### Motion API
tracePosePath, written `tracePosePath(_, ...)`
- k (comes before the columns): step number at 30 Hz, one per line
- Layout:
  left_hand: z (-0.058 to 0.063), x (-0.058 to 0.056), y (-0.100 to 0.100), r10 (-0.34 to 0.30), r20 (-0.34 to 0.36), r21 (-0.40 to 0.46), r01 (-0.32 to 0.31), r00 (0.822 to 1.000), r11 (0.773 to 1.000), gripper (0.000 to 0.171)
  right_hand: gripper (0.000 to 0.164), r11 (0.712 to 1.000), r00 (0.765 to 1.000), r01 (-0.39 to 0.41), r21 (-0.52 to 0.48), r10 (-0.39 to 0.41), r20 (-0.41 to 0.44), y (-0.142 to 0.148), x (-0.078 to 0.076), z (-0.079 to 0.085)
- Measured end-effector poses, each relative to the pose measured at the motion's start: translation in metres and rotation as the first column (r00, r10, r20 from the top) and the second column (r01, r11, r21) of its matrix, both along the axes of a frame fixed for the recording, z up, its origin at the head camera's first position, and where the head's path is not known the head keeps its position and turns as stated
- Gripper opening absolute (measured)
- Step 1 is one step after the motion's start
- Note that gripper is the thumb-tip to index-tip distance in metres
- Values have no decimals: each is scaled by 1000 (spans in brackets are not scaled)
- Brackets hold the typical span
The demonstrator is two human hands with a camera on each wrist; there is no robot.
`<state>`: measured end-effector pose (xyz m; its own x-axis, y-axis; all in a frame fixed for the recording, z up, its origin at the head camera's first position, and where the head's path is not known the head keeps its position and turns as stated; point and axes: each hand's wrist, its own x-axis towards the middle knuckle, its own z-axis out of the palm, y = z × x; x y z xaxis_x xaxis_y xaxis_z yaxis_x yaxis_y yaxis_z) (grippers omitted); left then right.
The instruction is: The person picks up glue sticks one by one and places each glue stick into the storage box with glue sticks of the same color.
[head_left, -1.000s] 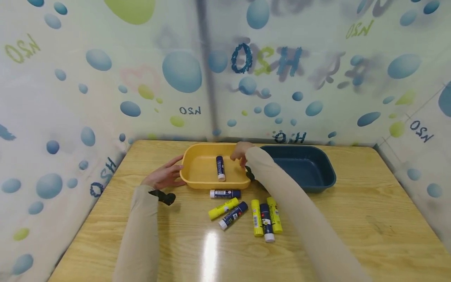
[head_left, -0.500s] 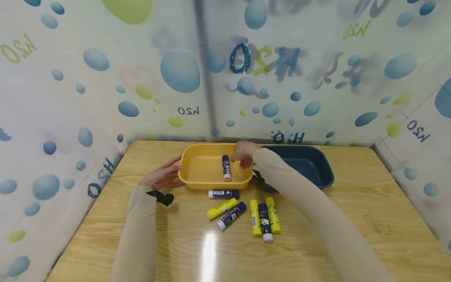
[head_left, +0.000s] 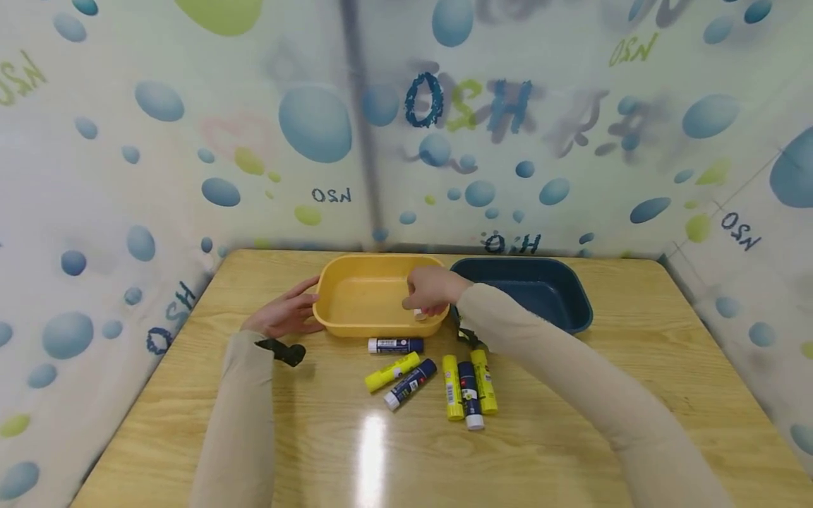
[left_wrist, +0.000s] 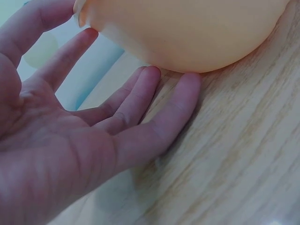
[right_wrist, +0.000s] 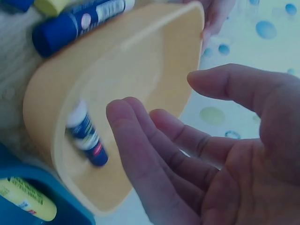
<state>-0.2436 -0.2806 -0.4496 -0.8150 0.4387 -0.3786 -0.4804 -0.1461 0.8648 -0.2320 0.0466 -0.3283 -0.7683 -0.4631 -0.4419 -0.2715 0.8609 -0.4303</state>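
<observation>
My left hand [head_left: 282, 315] rests its fingertips against the left end of a yellow plastic basin [head_left: 356, 329]. In the left wrist view the fingers are spread, fingertips right at the basin's outer wall. My right hand [head_left: 435, 288] is over the basin's right part. The right wrist view shows its fingers loosely bent with nothing between them. A navy glue stick [right_wrist: 89, 136] with a white end lies inside the basin near that hand; from the head only its white end shows. A navy basin [head_left: 571, 310] stands just to the right, partly behind the right sleeve.
In front of the yellow basin lie a navy glue stick [head_left: 395, 346], a yellow one [head_left: 392, 372] and another navy one [head_left: 410, 384]. Farther right, a navy stick [head_left: 470, 395] lies between two yellow ones. Another yellow glue stick [right_wrist: 28, 199] is inside the navy basin.
The navy glue stick in the yellow basin has shifted rightward toward the basin's right end. My right hand has moved over it and hides most of it. The left hand stays at the basin.
</observation>
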Motion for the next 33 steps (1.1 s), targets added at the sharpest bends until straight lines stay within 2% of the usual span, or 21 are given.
tracePosePath(6,0,-2,0,1,7,2,-1,1000,1000,62,20,999,999,-27,29,27,-17,0,14,2)
tracePosePath(14,0,-2,-1,-14,3,3,14,1000,1000,62,19,995,997,-55,82,58,-43,12,25,3)
tracePosePath(28,2,-1,0,2,18,2,-2,1000,1000,61,16,999,999,-32,-20,32,-3,57,50,-12)
tracePosePath(33,3,0,0,-12,8,10,12,1000,1000,63,14,999,999,-33,-17,33,-3,71,58,-17)
